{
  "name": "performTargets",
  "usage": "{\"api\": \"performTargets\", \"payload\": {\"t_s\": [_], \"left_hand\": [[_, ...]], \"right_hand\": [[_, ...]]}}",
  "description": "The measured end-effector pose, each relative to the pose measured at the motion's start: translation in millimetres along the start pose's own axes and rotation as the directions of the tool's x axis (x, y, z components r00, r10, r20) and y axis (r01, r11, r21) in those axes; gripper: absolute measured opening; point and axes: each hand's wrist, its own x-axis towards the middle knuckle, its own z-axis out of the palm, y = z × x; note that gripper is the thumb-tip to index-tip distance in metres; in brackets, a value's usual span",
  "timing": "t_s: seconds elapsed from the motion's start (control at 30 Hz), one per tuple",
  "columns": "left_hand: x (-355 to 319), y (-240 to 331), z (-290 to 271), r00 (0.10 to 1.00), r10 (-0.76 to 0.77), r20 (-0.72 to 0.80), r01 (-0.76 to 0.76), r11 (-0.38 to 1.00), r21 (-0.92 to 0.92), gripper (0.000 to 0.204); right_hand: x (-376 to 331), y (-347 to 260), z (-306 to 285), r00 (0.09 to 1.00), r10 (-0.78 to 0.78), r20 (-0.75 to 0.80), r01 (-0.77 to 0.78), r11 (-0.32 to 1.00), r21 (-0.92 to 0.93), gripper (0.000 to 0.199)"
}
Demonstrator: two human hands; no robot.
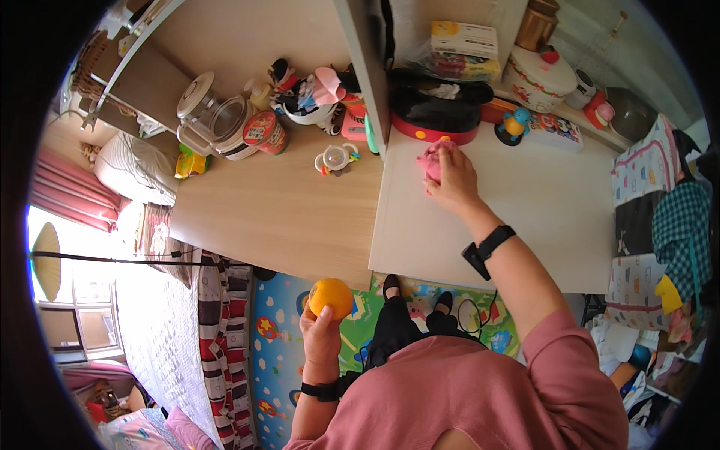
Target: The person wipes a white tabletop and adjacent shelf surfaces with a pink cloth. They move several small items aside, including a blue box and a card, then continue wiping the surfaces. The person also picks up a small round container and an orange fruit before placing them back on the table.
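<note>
My left hand grips an orange, with the thumb across its near side, out in front of the desk's edge. Over the white desktop, my right hand presses on a crumpled pink cloth, fingers closed over it. Part of the cloth is hidden under the palm. Right behind that hand stands a black and red mouse-ear tissue box with a white tissue showing at its top.
On the wooden desktop are a rattle toy, a red instant noodle cup and a glass kettle. A blue and yellow figurine stands beside the tissue box. An upright panel divides the two desks.
</note>
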Motion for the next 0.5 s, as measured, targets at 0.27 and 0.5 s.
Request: {"api": "performTargets", "payload": {"t_s": [0.27, 0.5], "left_hand": [[4, 29, -68, 0.989, 0.061, -0.135, -0.072, 0.994, -0.077, 0.056], [22, 42, -107, 0.978, 0.038, -0.207, -0.059, 0.994, -0.095, 0.053]], "right_hand": [[-44, -80, 37, 0.889, -0.445, 0.11, 0.399, 0.869, 0.293, 0.036], [40, -80, 79, 0.988, -0.149, 0.039, 0.153, 0.979, -0.134, 0.041]]}}
